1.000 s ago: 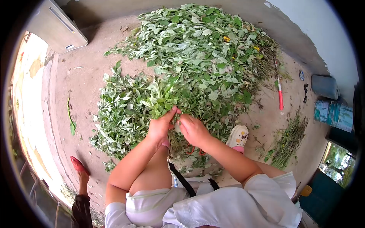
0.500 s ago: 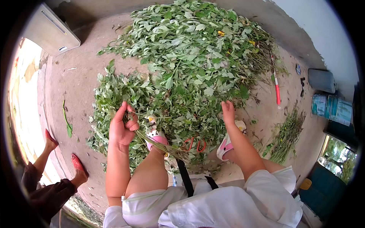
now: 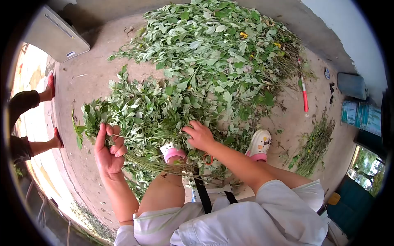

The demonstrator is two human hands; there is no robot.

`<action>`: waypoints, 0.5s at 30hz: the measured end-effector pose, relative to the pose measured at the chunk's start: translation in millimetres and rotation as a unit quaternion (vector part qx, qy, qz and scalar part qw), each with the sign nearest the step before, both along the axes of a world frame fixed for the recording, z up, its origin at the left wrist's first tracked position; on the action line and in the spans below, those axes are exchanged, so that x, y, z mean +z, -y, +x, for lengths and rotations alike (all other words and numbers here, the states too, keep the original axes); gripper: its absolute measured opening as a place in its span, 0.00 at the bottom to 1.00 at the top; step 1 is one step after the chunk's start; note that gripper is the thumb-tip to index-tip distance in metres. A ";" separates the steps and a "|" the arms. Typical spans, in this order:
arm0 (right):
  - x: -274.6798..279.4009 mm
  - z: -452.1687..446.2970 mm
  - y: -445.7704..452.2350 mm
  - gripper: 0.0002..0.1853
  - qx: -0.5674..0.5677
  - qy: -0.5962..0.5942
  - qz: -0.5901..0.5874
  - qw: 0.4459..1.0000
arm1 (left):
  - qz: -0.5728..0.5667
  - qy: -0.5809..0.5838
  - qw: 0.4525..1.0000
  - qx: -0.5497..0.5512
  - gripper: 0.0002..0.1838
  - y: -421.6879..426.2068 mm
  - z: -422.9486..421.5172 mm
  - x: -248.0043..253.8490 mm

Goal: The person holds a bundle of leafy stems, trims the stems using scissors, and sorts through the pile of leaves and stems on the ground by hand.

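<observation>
Green stems [image 3: 150, 163] trailed across one leg [image 3: 164, 190] from the left hand [image 3: 110, 153], whose fingers clasped them below the leaves [image 3: 92, 118], probably to keep them bundled; the right hand's [image 3: 200, 136] grip at the leaf pile [image 3: 213, 53] was unclear.

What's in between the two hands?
In the head view, leafy stems lie between the left hand and the right hand, and a white clog peeks out.

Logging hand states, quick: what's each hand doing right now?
Left hand: holding leafy stems.
Right hand: over the leaf pile; grip cannot be told.
</observation>
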State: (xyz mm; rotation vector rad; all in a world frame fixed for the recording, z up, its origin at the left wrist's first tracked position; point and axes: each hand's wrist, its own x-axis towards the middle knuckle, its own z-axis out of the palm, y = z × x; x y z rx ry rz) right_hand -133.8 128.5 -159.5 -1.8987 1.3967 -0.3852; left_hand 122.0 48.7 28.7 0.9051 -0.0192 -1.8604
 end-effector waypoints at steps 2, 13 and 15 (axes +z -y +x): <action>4.3 -12.7 12.2 0.28 -0.087 -0.085 0.044 0.992 | -0.027 -0.001 0.999 0.041 0.14 -0.3 11.4 11.2; -9.9 102.3 79.4 0.26 -0.249 0.015 0.171 0.953 | -0.130 -0.102 0.985 0.054 0.16 -3.5 26.0 54.4; -2.7 147.5 91.7 0.23 -0.237 0.152 0.185 0.941 | -0.139 -0.120 0.981 0.068 0.16 -5.9 25.4 65.4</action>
